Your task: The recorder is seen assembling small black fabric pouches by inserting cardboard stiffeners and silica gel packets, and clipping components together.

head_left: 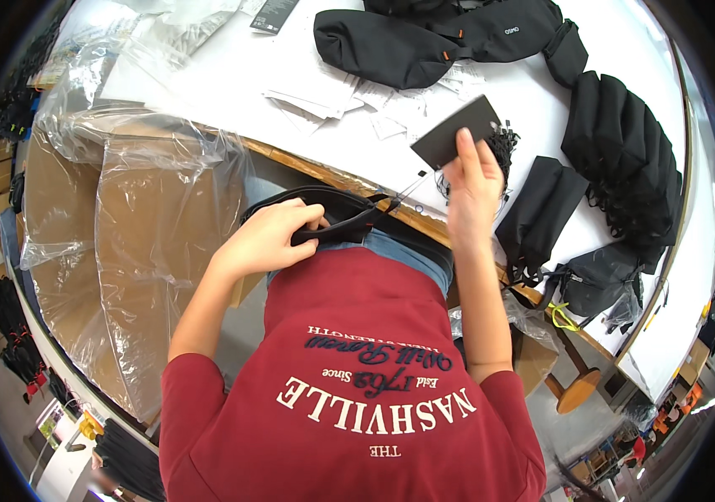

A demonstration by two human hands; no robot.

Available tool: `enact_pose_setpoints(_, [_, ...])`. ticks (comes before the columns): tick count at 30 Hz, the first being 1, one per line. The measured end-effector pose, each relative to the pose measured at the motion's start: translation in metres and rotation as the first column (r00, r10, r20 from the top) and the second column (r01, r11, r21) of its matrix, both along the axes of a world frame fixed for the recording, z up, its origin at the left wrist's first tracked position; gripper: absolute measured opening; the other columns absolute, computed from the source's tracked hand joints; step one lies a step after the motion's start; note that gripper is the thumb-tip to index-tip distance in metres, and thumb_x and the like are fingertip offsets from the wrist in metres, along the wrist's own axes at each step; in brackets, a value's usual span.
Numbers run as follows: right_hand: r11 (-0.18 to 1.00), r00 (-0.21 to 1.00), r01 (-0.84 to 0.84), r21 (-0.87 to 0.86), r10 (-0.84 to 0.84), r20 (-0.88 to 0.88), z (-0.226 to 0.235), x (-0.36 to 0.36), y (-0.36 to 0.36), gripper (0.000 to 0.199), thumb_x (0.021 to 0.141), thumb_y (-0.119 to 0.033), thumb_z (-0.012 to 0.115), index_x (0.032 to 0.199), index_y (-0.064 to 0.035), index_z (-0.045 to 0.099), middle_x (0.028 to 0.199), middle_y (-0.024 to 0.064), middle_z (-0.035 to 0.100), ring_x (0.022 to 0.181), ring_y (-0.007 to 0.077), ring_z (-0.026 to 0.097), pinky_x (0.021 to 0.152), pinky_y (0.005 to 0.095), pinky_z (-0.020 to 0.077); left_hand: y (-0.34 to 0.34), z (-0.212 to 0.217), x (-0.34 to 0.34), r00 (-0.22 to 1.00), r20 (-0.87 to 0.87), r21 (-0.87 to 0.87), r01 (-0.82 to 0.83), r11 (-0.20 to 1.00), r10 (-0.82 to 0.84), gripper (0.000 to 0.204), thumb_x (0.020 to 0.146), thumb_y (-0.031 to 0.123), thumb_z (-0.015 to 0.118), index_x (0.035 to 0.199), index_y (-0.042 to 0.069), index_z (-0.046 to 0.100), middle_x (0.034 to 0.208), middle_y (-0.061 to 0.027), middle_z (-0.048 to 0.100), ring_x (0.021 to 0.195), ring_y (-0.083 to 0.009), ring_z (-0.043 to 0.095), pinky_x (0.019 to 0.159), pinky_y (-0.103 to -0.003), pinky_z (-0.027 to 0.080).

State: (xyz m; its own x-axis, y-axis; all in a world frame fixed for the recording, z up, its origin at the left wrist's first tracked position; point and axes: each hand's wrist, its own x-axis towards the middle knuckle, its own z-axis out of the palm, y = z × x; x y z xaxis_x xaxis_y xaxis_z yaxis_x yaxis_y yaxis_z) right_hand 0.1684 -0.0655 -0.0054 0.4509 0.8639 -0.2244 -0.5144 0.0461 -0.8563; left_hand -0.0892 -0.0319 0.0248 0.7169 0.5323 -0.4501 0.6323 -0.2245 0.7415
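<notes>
Fingers of my left hand (270, 238) are curled shut around the black pouch (332, 216) in my lap, thumb on top, the bag's bulk running out toward three o'clock from my palm. My right hand (470, 188) is raised above the table edge (332, 177), pinching a dark hang tag card (454, 134) that stands up at about eleven o'clock from my fingertips. A thin black string (403, 194) stretches from the card down toward the pouch, at eight o'clock from that hand. Finished black pouches (625, 151) are stacked at two o'clock on the white table, more (424, 42) at twelve. Clear plastic bags over cardboard boxes (156, 243) sit at nine o'clock.
</notes>
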Motion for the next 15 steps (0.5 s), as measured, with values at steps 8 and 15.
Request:
enact_pose_setpoints(8, [0.99,0.991,-0.101,-0.101,0.09,-0.103,-0.018,-0.04,0.03,0.029,0.096,-0.03,0.055,0.079,-0.0077,0.061,0.065,-0.0025,0.055,0.052,0.0064,0.044,0.049,0.022,0.0334,-0.017,-0.002,-0.008,0.999,0.047,-0.041,0.004,0.999,-0.002,0.021,0.074,0.016,0.061,0.091,0.004,0.057,0.081,-0.0117,0.058,0.078,-0.0284,0.058,0.07,-0.038,0.047])
enact_pose_setpoints(15, [0.989,0.802,-0.148,0.0,0.12,0.586,-0.005,-0.002,0.027,0.042,0.086,-0.014,0.07,0.058,-0.0039,0.041,0.057,-0.0097,0.03,0.056,0.0014,0.023,0.048,0.0238,0.0156,-0.007,0.003,-0.009,0.996,0.091,0.032,-0.012,0.999,0.009,0.02,0.082,0.016,0.062,0.097,0.004,0.057,0.086,-0.0111,0.058,0.088,-0.0292,0.058,0.076,-0.038,0.047])
